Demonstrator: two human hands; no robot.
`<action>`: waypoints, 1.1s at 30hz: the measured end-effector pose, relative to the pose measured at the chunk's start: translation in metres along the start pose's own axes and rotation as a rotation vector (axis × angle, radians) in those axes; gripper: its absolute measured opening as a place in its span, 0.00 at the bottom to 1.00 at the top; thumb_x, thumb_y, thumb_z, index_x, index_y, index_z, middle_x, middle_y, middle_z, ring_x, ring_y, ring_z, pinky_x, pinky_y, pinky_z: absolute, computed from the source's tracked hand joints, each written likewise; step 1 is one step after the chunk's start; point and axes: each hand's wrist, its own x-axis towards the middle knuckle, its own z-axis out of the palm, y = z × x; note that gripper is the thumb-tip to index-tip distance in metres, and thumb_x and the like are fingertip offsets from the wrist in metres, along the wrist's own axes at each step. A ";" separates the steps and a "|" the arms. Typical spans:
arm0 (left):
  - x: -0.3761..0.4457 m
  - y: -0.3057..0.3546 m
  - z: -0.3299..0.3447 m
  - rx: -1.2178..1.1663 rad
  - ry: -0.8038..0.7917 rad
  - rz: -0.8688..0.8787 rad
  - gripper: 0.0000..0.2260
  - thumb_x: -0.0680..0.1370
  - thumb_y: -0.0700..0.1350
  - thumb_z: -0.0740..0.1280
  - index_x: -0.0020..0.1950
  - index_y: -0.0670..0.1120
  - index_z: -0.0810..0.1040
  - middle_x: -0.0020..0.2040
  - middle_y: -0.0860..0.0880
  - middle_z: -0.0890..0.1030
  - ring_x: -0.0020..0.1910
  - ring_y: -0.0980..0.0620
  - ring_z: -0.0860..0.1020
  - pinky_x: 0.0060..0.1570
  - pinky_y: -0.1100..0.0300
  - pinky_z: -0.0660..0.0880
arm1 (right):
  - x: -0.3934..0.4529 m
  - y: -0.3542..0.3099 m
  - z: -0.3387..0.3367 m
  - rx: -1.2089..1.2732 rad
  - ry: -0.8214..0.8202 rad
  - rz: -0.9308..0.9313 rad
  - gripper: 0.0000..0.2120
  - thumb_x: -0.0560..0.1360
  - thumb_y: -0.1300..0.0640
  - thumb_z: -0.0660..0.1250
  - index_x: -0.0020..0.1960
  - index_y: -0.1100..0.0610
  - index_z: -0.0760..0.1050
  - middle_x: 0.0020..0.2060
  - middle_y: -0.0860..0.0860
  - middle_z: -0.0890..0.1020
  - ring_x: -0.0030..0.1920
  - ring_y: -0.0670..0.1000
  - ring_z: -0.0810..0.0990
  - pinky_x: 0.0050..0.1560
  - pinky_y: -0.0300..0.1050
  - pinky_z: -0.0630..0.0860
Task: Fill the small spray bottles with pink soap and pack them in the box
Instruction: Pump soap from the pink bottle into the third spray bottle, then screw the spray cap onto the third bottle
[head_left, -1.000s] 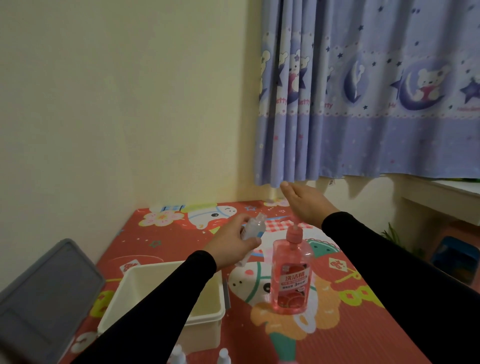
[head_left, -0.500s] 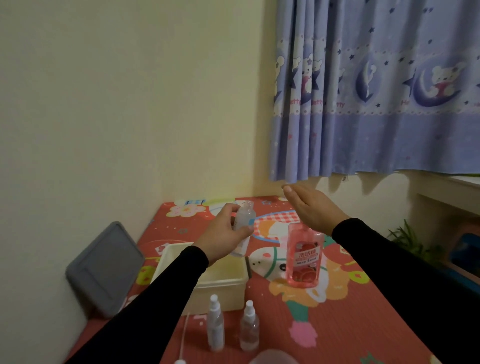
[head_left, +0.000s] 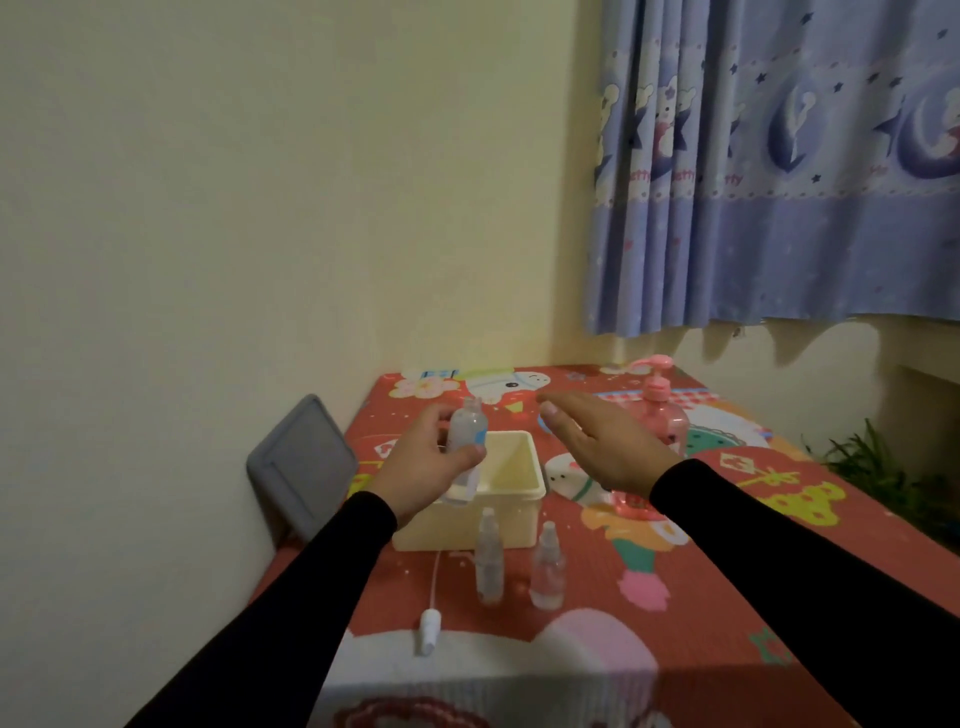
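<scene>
My left hand grips a small clear spray bottle, uncapped, upright above the left rim of the cream box. My right hand hovers flat and open, palm down, to the right of that bottle and in front of the pink soap pump bottle, which stands partly hidden behind it. Two capped small spray bottles stand in front of the box. A loose white spray cap with its thin tube lies on the table near me.
A grey lid leans against the wall left of the box. The table carries a red cartoon-print cloth. A blue curtain hangs at the right, and a green plant sits beyond the table's right edge.
The view has tilted down and pulled back, showing more of the table. My left hand has brought the bottle upright over the box. My right hand has lowered in front of the pump bottle.
</scene>
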 end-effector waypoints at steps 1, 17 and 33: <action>-0.004 -0.004 -0.004 0.001 0.011 -0.010 0.18 0.75 0.45 0.72 0.62 0.50 0.70 0.57 0.47 0.79 0.53 0.48 0.79 0.45 0.59 0.76 | -0.002 -0.004 0.007 -0.003 -0.016 -0.018 0.23 0.82 0.44 0.50 0.73 0.52 0.67 0.71 0.47 0.70 0.71 0.47 0.66 0.64 0.36 0.59; -0.059 -0.054 -0.054 0.040 0.186 -0.091 0.20 0.74 0.44 0.73 0.63 0.49 0.69 0.57 0.46 0.80 0.55 0.48 0.80 0.55 0.52 0.78 | -0.025 -0.058 0.116 -0.016 -0.287 -0.197 0.21 0.81 0.43 0.54 0.71 0.48 0.68 0.65 0.48 0.76 0.62 0.48 0.75 0.60 0.41 0.69; -0.076 -0.076 -0.073 0.074 0.225 -0.160 0.22 0.72 0.46 0.75 0.63 0.50 0.70 0.57 0.47 0.80 0.53 0.48 0.80 0.51 0.53 0.79 | -0.020 -0.049 0.175 -0.309 -0.618 -0.608 0.24 0.74 0.65 0.61 0.69 0.51 0.73 0.68 0.50 0.74 0.69 0.52 0.69 0.68 0.52 0.68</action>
